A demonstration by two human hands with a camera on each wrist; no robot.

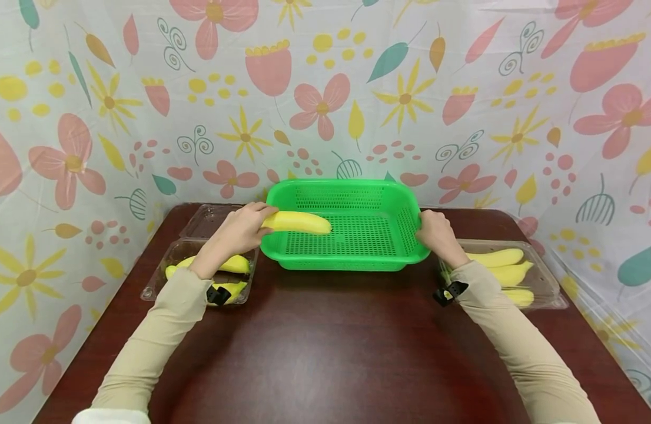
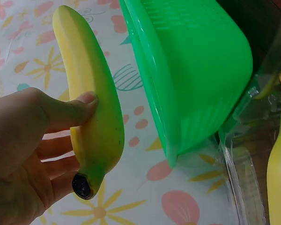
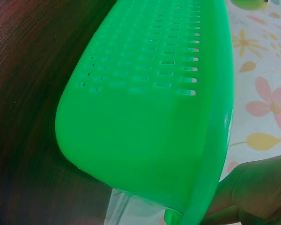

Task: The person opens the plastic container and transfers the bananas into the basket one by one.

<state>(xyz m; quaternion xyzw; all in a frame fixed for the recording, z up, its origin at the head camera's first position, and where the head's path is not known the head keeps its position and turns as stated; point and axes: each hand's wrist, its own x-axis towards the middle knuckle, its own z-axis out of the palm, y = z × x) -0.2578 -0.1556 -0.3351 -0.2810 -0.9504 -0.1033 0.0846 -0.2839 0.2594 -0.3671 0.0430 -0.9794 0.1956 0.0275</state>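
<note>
A yellow banana (image 1: pixel 299 222) is gripped by my left hand (image 1: pixel 245 227), which holds it over the left part of a green plastic basket (image 1: pixel 346 259). In the left wrist view the thumb lies across the banana (image 2: pixel 96 122), whose dark stem end points down past the fingers. The basket has perforated walls and floor and stands at the back middle of the table. My right hand (image 1: pixel 438 235) grips the basket's right rim; in the right wrist view its fingers (image 3: pixel 253 192) are partly hidden behind the green rim.
On the left stands a clear plastic container (image 1: pixel 161 268) with bananas (image 1: pixel 235 264) in it, its lid open behind. A second clear container (image 1: pixel 548 282) on the right holds several yellow fruits (image 1: pixel 511 274). A patterned curtain (image 1: pixel 325 88) hangs behind the dark table (image 1: pixel 325 353).
</note>
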